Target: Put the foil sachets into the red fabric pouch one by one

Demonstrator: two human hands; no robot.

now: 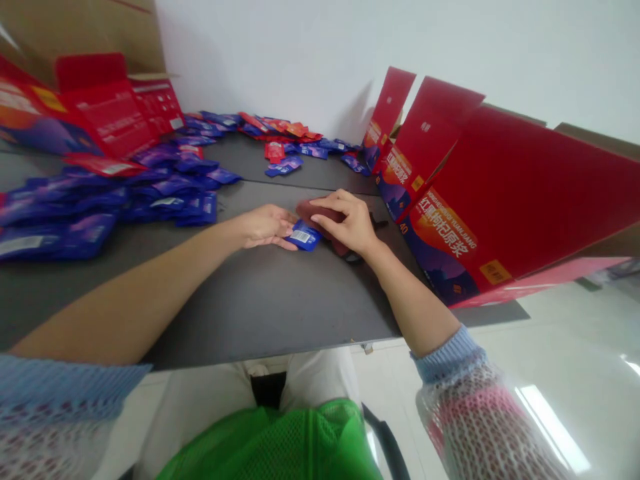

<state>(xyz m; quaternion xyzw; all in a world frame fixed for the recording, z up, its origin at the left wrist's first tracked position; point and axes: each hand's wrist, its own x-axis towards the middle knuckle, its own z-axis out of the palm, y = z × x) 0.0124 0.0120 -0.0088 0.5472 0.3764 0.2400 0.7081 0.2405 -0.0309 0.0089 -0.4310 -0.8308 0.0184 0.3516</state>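
Above the grey table, my left hand has its fingers at the left edge of a small blue sachet with a white barcode label, holding it against the tabletop. My right hand grips a dull reddish-brown, soft-looking piece, perhaps a folded cloth, which touches the sachet's upper right side. Something dark lies under and beside this hand; its kind cannot be made out.
Piles of blue sachets lie at the left, with red and blue ones by the wall. Open red cartons stand in a row at the right. Another open red carton sits at the far left. The table's front edge is near my lap.
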